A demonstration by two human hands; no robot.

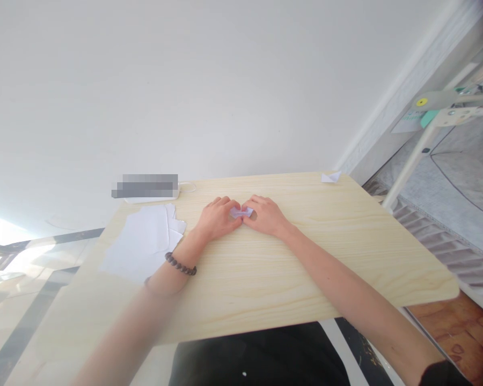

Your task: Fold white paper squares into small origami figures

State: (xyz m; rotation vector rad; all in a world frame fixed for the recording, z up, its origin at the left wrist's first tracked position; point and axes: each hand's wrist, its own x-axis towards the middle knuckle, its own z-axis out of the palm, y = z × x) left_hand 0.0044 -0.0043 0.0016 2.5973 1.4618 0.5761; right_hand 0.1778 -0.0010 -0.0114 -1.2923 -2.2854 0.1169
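Both of my hands meet over the middle of the wooden table, fingertips close together. Between them is a small folded piece of white paper (241, 213), partly covered by the fingers. My left hand (219, 219), with a dark beaded bracelet (180, 265) on its wrist, pinches the paper's left side. On the right side, my right hand (268, 215) grips it between thumb and fingers. The paper's exact folded shape is hard to make out.
White paper sheets (143, 241) lie on the table's left, partly beneath my left forearm. A blurred-out object (148, 186) with a white cable stands behind them. A folded paper piece (330, 177) sits at the far right corner of the table (346, 252). A wall rises behind.
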